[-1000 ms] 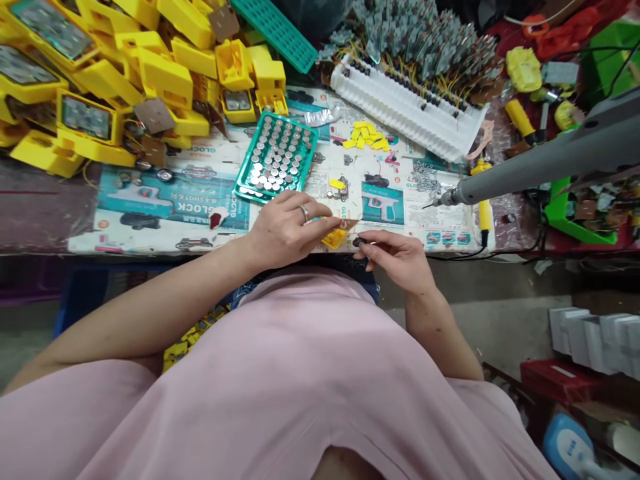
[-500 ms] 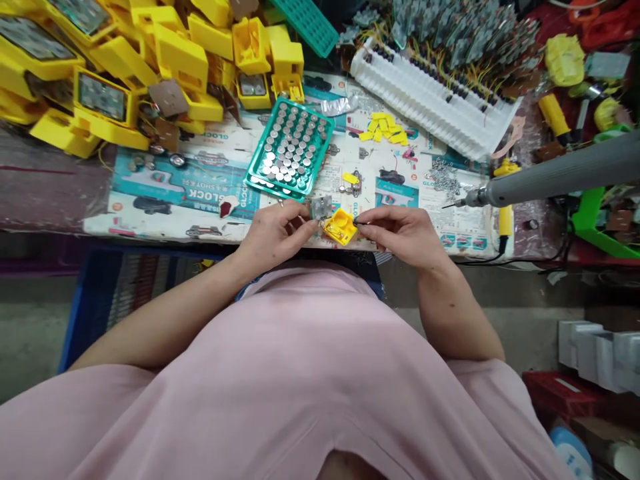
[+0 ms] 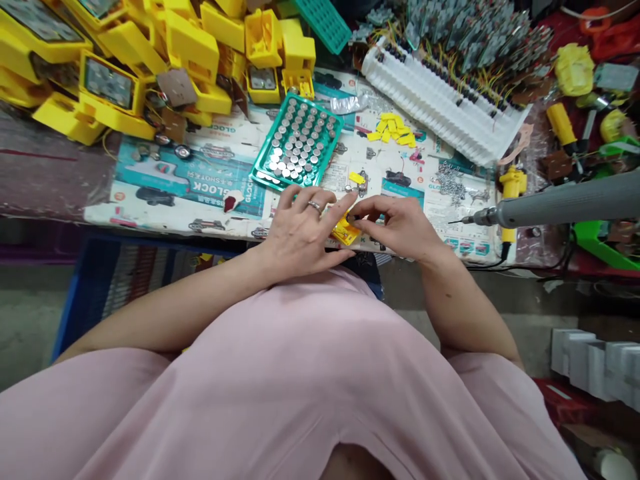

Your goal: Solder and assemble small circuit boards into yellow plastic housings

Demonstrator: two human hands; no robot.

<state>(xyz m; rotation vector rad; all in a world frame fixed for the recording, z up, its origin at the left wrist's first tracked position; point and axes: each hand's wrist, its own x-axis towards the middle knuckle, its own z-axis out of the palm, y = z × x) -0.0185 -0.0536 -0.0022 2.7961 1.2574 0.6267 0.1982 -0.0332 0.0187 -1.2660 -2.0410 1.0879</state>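
Observation:
A small yellow plastic housing [image 3: 346, 231] sits at the near edge of the table, between both hands. My left hand [image 3: 305, 230], with a ring on one finger, lies over its left side, fingers curled on it and thumb under it. From the right, my right hand [image 3: 400, 225] pinches at the housing's top with fingertips together; a small dark part shows at the tips. Just beyond the hands lies a green tray [image 3: 300, 143] filled with several silver button cells.
A heap of yellow housings [image 3: 165, 53] fills the back left. A white rack of wired boards [image 3: 445, 100] runs across the back right. Small yellow clips [image 3: 393, 130] lie mid-table. A grey powered screwdriver [image 3: 560, 203] hangs at the right, tip pointing left. A blue crate [image 3: 100, 280] stands below the table.
My left hand has turned palm down and closed over the yellow housing, covering most of it. The right hand's fingertips have moved in onto its top. The view has shifted slightly.

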